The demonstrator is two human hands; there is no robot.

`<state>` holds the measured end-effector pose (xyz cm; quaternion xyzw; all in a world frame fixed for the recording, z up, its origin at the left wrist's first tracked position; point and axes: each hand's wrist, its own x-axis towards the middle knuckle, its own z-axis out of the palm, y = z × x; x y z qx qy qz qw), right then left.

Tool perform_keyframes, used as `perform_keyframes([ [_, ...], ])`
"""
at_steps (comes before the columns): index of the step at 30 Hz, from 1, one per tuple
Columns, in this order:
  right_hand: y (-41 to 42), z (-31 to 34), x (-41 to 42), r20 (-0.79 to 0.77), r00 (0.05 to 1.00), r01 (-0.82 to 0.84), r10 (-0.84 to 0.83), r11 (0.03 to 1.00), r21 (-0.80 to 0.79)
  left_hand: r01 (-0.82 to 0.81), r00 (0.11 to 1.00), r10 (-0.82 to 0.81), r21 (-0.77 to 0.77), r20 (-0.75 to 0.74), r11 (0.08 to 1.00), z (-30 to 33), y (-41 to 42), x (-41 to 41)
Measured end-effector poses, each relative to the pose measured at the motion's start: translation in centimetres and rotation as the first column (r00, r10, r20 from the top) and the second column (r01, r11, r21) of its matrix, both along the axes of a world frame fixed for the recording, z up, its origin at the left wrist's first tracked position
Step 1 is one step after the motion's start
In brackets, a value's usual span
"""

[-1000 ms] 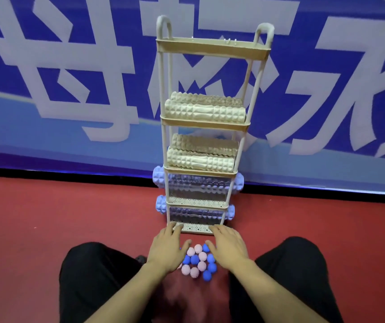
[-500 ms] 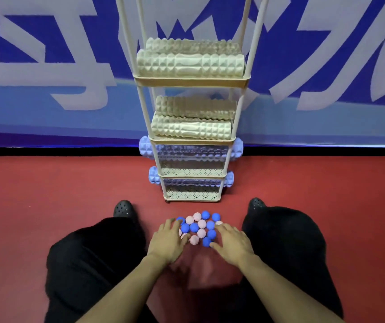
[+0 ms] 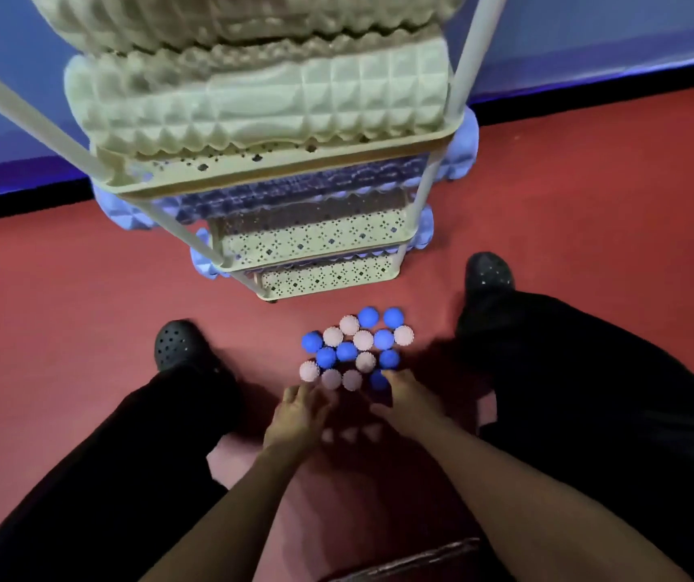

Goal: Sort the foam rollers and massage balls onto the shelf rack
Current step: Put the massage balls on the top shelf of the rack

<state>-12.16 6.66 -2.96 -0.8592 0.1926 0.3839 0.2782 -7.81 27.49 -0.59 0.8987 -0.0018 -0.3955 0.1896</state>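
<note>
**Massage balls clustered before the loaded rack**

Red floor (image 3: 84, 312) carries the shelf rack (image 3: 320, 241), on whose tiers beige foam rollers (image 3: 252, 102) and blue foam rollers (image 3: 458, 149) are laid with long axes running left to right. Pink and blue massage balls (image 3: 357, 350) are grouped just in front. The left hand (image 3: 299, 417) is blurred; its grip cannot be told. The right hand (image 3: 404, 396) is extended, fingertips touching a blue ball.
</note>
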Motion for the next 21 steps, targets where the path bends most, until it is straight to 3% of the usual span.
perform_keyframes([
  [10, 0.2, -9.9, 0.8, -0.067, 0.992, 0.103, -0.106, 0.994, -0.045, -0.262, 0.965, 0.262, -0.055, -0.002, 0.963, -10.1, 0.4, 3.7],
  [21, 1.2, -14.0, 0.5, 0.069, 0.933, 0.358, -0.353, 0.931, -0.077, -0.235, 0.967, 0.245, -0.131, 0.065, 0.963, -16.2, 1.6, 5.1],
])
